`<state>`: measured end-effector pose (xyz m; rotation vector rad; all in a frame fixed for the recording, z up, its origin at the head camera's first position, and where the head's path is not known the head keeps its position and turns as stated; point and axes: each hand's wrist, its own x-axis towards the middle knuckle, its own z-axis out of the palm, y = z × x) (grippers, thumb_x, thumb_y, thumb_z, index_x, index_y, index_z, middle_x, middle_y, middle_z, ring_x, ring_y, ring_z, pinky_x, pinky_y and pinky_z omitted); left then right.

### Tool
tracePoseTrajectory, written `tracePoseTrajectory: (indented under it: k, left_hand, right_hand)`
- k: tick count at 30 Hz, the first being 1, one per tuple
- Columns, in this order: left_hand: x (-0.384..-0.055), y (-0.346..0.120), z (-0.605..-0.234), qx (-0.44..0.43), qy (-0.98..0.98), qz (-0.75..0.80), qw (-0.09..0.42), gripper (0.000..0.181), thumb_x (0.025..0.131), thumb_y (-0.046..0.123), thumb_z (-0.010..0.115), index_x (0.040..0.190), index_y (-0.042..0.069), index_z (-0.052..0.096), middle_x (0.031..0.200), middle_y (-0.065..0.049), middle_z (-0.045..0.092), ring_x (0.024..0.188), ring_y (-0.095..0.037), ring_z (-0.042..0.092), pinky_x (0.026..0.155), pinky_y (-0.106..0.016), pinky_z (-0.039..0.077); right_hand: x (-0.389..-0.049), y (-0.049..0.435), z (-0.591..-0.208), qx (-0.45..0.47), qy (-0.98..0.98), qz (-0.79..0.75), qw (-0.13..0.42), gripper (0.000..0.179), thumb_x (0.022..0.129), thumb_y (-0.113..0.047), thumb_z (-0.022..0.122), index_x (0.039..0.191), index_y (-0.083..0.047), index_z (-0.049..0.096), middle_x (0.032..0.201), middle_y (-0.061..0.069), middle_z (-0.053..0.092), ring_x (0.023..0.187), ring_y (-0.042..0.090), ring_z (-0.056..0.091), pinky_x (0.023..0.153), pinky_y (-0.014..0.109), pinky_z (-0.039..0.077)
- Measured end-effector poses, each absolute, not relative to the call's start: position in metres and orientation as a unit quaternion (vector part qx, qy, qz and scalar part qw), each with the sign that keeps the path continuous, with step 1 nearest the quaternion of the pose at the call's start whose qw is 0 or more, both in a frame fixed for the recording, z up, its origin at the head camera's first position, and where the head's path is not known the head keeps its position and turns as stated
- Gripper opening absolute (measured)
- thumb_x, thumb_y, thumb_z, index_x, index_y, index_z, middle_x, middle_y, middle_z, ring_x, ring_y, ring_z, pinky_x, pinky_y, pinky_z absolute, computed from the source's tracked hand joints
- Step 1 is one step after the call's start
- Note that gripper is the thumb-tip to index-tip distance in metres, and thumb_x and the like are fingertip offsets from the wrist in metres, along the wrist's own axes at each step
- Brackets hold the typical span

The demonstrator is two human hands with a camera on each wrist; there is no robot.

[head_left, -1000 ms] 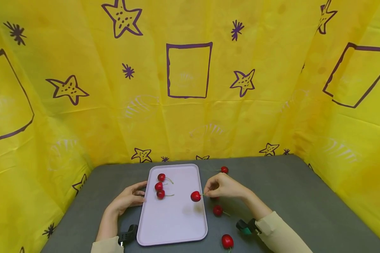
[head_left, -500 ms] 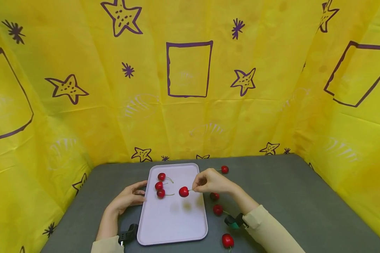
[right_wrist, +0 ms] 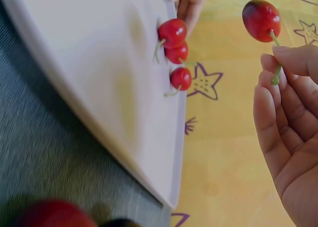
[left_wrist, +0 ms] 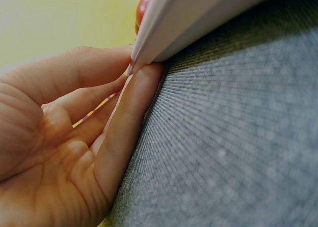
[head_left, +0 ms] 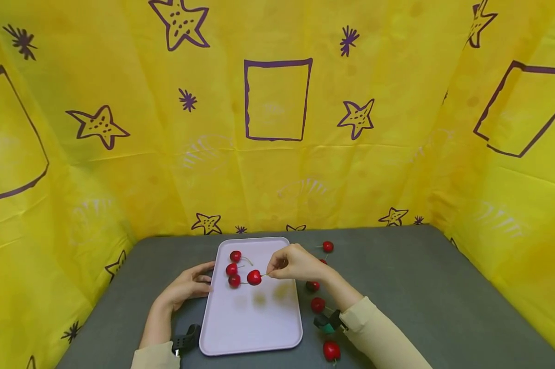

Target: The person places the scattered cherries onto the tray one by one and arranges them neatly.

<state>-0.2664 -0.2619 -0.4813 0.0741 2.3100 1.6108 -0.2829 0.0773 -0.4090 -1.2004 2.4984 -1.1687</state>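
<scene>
My right hand pinches the green stem of a red cherry, which hangs over the pale lilac tray. In the right wrist view that cherry is dark on one side, its stem between thumb and fingers. Three stemmed cherries, one of them at the middle, lie in a row near the tray's left side. My left hand is at the tray's left edge. The left wrist view shows its fingers holding the tray's rim, one fingertip tucked under it.
Several cherries lie on the grey tabletop right of the tray, among them one at the back and one near the front. Some sit close to the right forearm. A yellow patterned cloth encloses the table's back and sides.
My right hand has carried the cherry leftward from the tray's right edge to above its middle, close to the three cherries. The left hand and tray have stayed in place.
</scene>
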Motion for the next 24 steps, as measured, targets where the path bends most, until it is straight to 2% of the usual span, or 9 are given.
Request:
tracePoseTrajectory:
  k: [12, 24]
  left_hand:
    - [-0.266, -0.262, -0.481, 0.028, 0.805, 0.570, 0.163, 0.080, 0.082, 0.008, 0.072, 0.151, 0.000, 0.034, 0.119, -0.020, 0.057, 0.096, -0.019, 0.060, 0.089, -0.036, 0.060]
    - [-0.267, -0.263, -0.483, 0.025, 0.806, 0.569, 0.161, 0.080, 0.082, 0.007, 0.073, 0.151, 0.001, 0.034, 0.117, -0.019, 0.056, 0.095, -0.019, 0.060, 0.087, -0.036, 0.060]
  right_hand:
    - [-0.283, 0.045, -0.410, -0.403, 0.813, -0.413, 0.073, 0.005, 0.086, -0.013, 0.074, 0.083, -0.009, 0.075, 0.077, 0.006, 0.073, 0.065, -0.003, 0.057, 0.064, 0.014, 0.052]
    - [-0.287, 0.024, -0.425, -0.375, 0.828, -0.412, 0.065, 0.005, 0.085, -0.014, 0.075, 0.084, -0.009, 0.077, 0.079, 0.004, 0.075, 0.065, -0.006, 0.057, 0.066, 0.013, 0.052]
